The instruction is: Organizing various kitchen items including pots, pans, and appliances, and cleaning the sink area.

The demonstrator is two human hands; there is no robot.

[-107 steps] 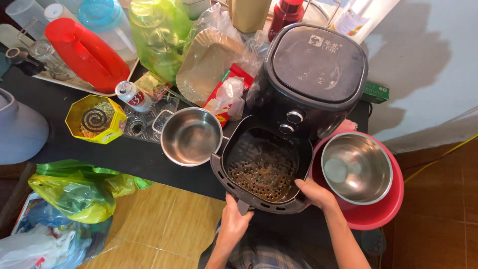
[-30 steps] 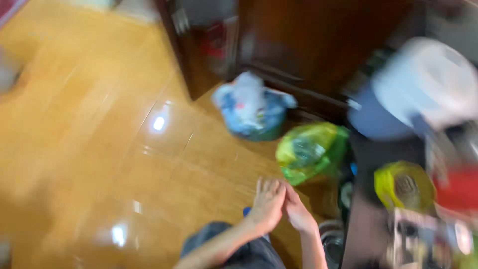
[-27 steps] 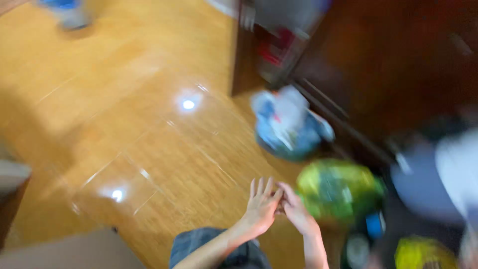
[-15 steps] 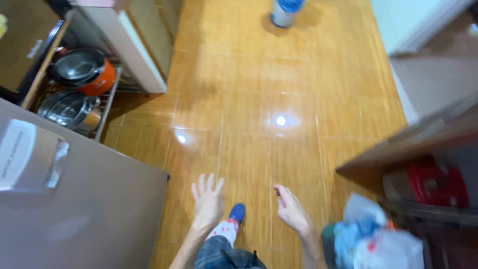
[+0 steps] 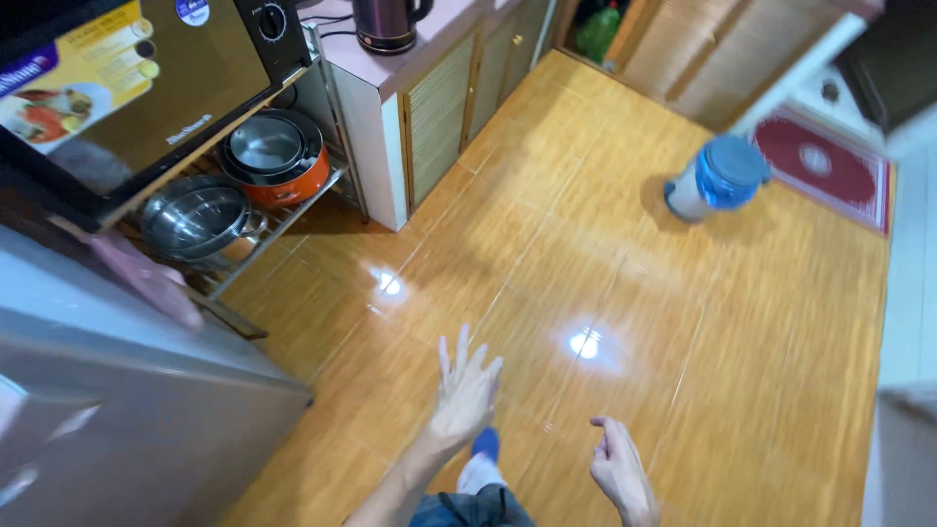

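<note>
Both hands are hanging empty above a glossy wooden floor (image 5: 605,224) — the left hand (image 5: 464,390) spreading its fingers wide, palm down, the right hand (image 5: 617,470) curling loosely, holding nothing. Nearest the left hand, a grey cabinet (image 5: 117,410) is standing at the floor's left edge — beyond it, steel pots (image 5: 195,215) and an orange cooker (image 5: 278,156) are sitting on a rack.

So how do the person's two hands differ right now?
The left hand is spread open with fingers fanned, while the right hand has its fingers loosely curled. The left hand is raised farther forward; the right hand sits lower, nearer the body. Both are empty, touching nothing, above the glossy wooden floor.
</note>
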